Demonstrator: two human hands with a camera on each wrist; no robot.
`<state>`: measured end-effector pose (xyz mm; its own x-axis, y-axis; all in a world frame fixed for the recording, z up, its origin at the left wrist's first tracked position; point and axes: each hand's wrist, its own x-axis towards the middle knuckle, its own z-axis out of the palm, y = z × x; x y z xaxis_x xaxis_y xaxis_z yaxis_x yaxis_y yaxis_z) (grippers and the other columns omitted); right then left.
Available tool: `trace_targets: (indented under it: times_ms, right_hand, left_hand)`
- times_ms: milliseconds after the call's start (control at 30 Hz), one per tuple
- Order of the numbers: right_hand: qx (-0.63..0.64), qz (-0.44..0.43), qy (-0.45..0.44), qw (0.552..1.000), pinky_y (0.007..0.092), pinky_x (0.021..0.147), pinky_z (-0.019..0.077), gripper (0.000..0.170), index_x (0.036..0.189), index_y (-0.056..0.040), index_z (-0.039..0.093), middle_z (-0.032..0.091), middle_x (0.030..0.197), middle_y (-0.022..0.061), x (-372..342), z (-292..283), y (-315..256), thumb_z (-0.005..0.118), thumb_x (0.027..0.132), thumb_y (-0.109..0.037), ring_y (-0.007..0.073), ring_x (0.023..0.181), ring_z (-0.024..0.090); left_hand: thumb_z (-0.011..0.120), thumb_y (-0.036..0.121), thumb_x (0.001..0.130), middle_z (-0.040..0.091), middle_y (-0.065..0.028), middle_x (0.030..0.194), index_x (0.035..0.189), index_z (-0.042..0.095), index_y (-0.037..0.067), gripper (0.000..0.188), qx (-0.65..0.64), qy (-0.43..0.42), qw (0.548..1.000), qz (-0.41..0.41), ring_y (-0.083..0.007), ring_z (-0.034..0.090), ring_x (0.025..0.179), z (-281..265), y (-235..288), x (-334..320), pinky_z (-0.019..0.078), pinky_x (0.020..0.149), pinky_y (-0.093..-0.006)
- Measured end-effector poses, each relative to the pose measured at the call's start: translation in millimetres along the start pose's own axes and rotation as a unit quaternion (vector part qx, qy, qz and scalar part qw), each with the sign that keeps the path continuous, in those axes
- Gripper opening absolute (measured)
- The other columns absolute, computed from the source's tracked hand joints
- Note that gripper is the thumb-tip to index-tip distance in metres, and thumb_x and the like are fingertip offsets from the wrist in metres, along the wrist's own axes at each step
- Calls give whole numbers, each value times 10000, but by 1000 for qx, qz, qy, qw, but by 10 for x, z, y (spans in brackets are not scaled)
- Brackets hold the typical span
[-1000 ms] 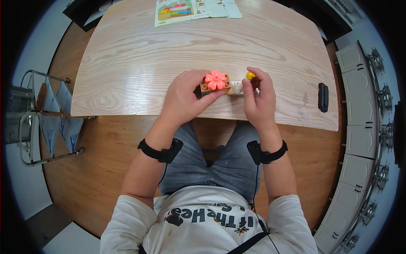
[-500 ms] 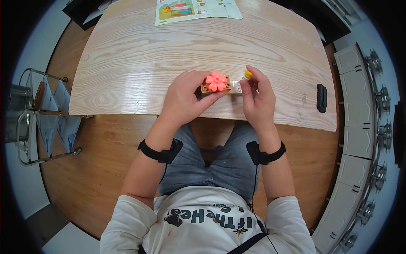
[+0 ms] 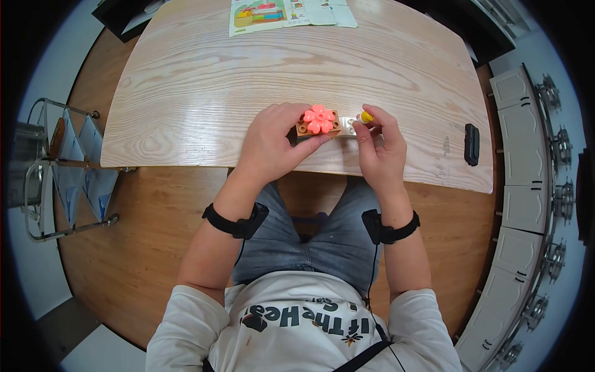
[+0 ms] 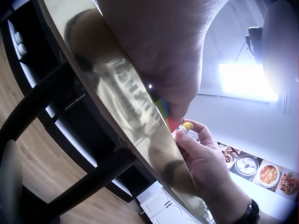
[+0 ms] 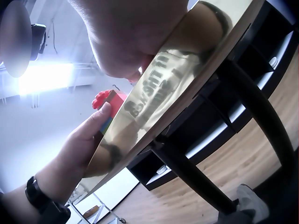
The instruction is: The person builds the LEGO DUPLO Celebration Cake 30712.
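Observation:
On the near part of the table, my left hand (image 3: 273,136) grips a stack of toy building blocks from its left side. A coral flower piece (image 3: 318,119) tops the stack's brown block (image 3: 302,129). Red, green and blue blocks (image 4: 164,107) show lower down in the left wrist view. From the stack's right side extends a white studded block (image 3: 348,126). Beside that block, my right hand (image 3: 382,142) pinches a small piece with a rounded yellow top (image 3: 367,116) and a white part below, between thumb and fingers. My fingers cover much of this piece.
A printed instruction sheet (image 3: 260,17) with block pictures lies at the table's far edge. Near the right edge rests a black oblong object (image 3: 471,144). A metal cart (image 3: 77,164) stands to the left, white cabinets (image 3: 522,204) to the right.
My right hand first shifted the yellow-topped piece slightly left, then brought it back right and nearer to me, tilting it. My left hand keeps its hold on the stack.

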<state>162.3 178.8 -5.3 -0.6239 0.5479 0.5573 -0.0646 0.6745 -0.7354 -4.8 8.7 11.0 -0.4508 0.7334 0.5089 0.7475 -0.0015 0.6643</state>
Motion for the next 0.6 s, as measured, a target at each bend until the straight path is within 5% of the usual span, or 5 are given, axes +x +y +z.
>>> trace_targets:
  times_ms: [300,600]
  right_hand:
    - [-88,38,-34,995,419,940,562,547,1452,-8,635,693,1199,176,48,-24,-195,836,956,-121,325,1126,659]
    - [-102,12,-44,994,438,992,559,536,1435,-20,646,691,1294,183,57,-20,-112,840,948,-132,369,1194,653]
  left_hand:
    - [951,278,861,782,-119,1128,1224,771,66,457,-2,-17,1000,-16,-344,726,1035,-1,-29,-14,575,909,-438]
    - [953,272,860,782,-123,1133,1221,771,66,454,1,-17,1000,-15,-345,728,1034,-3,-15,-22,576,909,-439]
